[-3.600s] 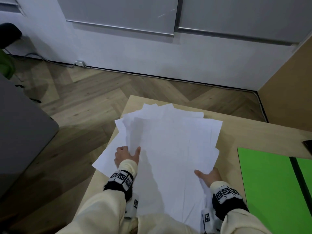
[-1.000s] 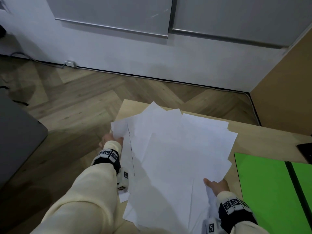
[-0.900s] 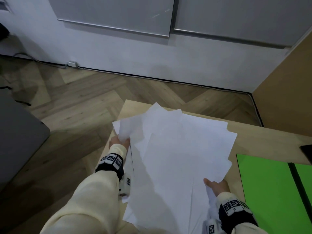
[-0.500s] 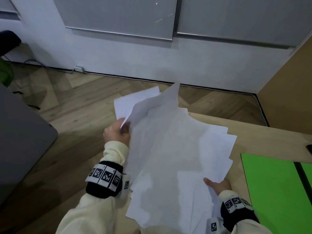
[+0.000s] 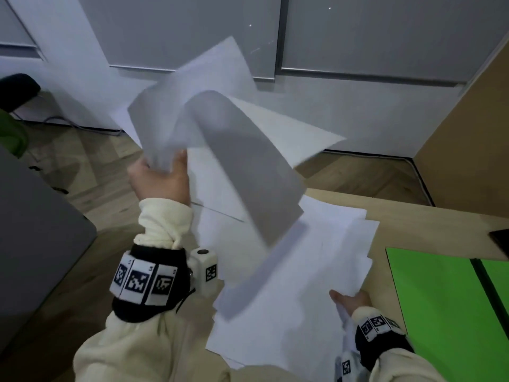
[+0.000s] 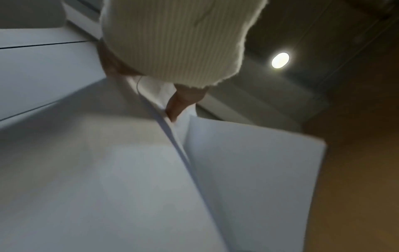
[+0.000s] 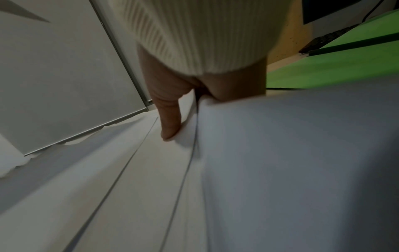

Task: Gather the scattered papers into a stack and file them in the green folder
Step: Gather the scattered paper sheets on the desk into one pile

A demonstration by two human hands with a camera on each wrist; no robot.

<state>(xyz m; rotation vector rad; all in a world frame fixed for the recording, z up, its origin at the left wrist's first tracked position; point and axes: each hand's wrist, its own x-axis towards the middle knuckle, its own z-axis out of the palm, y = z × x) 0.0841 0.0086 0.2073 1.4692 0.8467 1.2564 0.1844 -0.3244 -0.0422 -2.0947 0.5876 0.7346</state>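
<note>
Several white papers (image 5: 297,271) lie fanned out on the wooden table (image 5: 413,219). My left hand (image 5: 162,177) is raised above the table's left side and grips the left edges of several sheets (image 5: 220,133), which bend and hang in the air. The left wrist view shows those sheets (image 6: 108,170) pinched below my sleeve. My right hand (image 5: 349,299) holds the right edge of the pile near the table's front, thumb (image 7: 170,122) on top and paper (image 7: 280,153) folded over the fingers. The green folder (image 5: 440,304) lies open to the right of the papers.
A dark object (image 5: 501,238) sits at the table's right edge behind the folder. A grey surface (image 5: 33,230) stands to the left over the wooden floor (image 5: 91,166). A white wall (image 5: 358,114) with grey panels is behind the table.
My left hand has risen from the table's left edge, lifting the left side of several sheets high into the air. My right hand has stayed at the pile's right edge.
</note>
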